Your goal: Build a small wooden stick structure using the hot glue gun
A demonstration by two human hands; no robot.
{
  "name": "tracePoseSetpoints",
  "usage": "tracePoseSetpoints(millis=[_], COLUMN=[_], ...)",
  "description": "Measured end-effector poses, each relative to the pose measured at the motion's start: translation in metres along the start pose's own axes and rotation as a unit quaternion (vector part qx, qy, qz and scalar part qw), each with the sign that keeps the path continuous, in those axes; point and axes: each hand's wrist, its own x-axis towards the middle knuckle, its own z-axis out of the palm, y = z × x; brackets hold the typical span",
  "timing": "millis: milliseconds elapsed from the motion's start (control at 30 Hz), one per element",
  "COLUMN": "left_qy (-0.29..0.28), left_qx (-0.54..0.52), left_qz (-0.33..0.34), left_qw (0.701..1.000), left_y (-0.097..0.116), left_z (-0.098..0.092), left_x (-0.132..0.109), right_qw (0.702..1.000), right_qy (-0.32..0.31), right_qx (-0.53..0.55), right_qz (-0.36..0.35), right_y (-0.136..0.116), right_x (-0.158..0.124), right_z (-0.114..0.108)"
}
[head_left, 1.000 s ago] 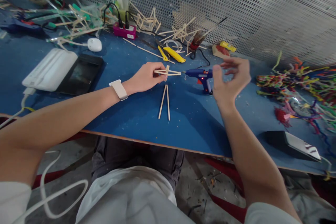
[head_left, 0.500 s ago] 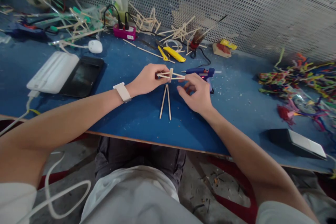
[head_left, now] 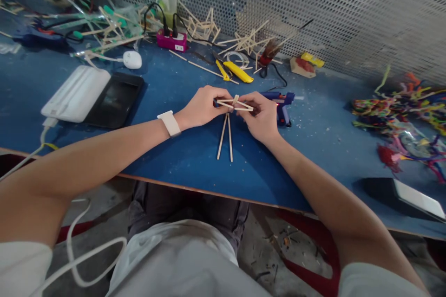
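A small frame of pale wooden sticks [head_left: 236, 100] is held up over the blue table between both hands. My left hand [head_left: 206, 106], with a white band on its wrist, is closed on the frame's left end. Closed on its right part is my right hand [head_left: 260, 116], thumb and fingertips near the middle piece. Below them, two sticks joined at the top in a narrow V [head_left: 224, 138] lie on the table. A blue glue gun [head_left: 284, 102] lies just beyond my right hand, partly hidden by it.
Yellow cutters [head_left: 239, 72] and a pink power adapter [head_left: 171, 40] lie behind the hands. A white power bank [head_left: 75, 93] and black phone [head_left: 114, 100] are at left. Colourful pipe cleaners [head_left: 400, 106] and a black wedge-shaped object [head_left: 400, 198] are at right.
My right hand has moved in toward my left and closed on the stick frame, which is now tilted differently. The whole view has shifted slightly.
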Motion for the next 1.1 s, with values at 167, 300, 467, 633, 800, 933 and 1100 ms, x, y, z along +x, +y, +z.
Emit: tracePoseSetpoints(millis=[167,300,467,633,800,933,1100], left_qy=[0.007,0.011,0.008,0.005,-0.001,-0.006,-0.017], left_qx=[-0.002,-0.004,-0.009,-0.003,0.001,0.006,0.006], left_qz=[0.007,0.006,0.000,-0.011,-0.017,-0.022,-0.024], left_qw=[1.000,1.000,1.000,1.000,1.000,1.000,1.000], left_y=[0.0011,0.0011,0.0016,0.0022,0.0019,0.0029,0.0030], left_z=[-0.0007,-0.0011,-0.0025,-0.0028,-0.0027,-0.0036,-0.0042], left_x=[-0.0001,-0.0004,-0.0009,-0.0008,-0.0011,-0.0015,-0.0016], right_qw=[0.999,0.998,0.997,0.998,0.999,0.998,0.998], right_qy=[-0.012,-0.011,-0.010,-0.018,-0.027,-0.035,-0.044], right_qx=[0.034,0.017,0.009,-0.004,0.007,0.007,0.005], right_qz=[-0.013,-0.058,-0.076,-0.063,-0.046,-0.042,-0.037], right_y=[0.0048,0.0054,0.0041,0.0045,0.0061,0.0067,0.0069], right_x=[0.0008,-0.0001,-0.0016,-0.0005,-0.0005,-0.0010,-0.0009], right_z=[0.0005,0.0005,-0.0003,-0.0008,-0.0007,-0.0016,-0.0026])
